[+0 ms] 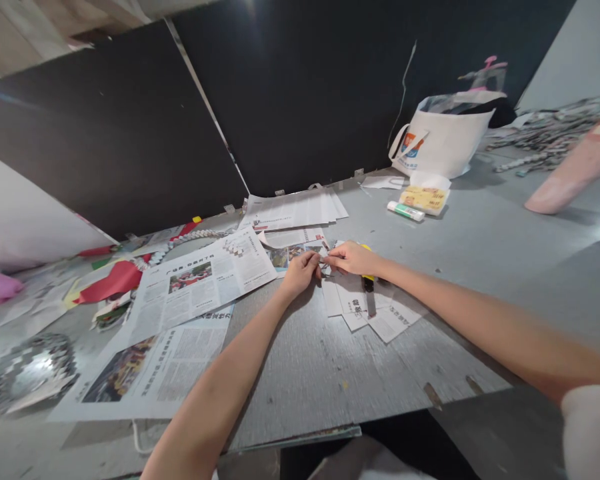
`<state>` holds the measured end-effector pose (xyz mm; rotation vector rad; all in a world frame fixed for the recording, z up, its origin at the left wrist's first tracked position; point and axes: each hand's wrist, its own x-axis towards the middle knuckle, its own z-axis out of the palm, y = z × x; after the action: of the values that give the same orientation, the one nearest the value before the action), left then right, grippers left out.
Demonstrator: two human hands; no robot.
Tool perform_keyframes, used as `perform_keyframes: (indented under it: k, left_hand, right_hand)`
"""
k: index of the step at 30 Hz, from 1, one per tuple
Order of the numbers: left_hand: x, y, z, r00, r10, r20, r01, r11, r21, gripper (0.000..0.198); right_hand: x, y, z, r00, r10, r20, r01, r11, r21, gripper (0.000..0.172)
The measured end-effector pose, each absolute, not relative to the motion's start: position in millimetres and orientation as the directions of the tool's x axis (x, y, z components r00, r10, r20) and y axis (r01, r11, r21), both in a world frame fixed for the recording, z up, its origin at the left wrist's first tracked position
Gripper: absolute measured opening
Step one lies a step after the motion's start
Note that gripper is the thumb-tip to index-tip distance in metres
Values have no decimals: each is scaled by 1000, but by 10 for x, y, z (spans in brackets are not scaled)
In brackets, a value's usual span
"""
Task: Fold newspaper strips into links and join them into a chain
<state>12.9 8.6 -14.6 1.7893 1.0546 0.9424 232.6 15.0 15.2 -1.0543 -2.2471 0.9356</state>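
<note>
Near the middle of the grey table, my left hand (303, 272) and my right hand (349, 259) meet with their fingers pinched on a small piece of paper (323, 253). Its exact shape is partly hidden by the fingertips. Below my right hand lie several cut newspaper pieces (353, 300). A utility knife with a yellow handle (369, 285) rests on those pieces, partly covered by my right wrist. Large newspaper sheets (205, 280) spread to the left of my left hand.
A stack of printed sheets (290, 211) lies behind my hands. Farther right are a glue stick (405, 211), a yellow packet (425, 199) and a white bag (443, 140). Red paper (111, 282) and a braided paper ring (25, 370) are at left. A dark panel (305, 87) stands behind.
</note>
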Motion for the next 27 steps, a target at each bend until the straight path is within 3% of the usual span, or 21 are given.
perform_keyframes:
  k: [20,27]
  left_hand:
    - [141,71,-119,318,932,172,264,-261,929,49]
    - [135,69,-133,328,932,153,242,-240,940,48]
  right_hand:
    - [2323,139,150,-561,806,188,448,487,-750,64]
    - [2334,120,163,-547,817,185,436,466,-770,60]
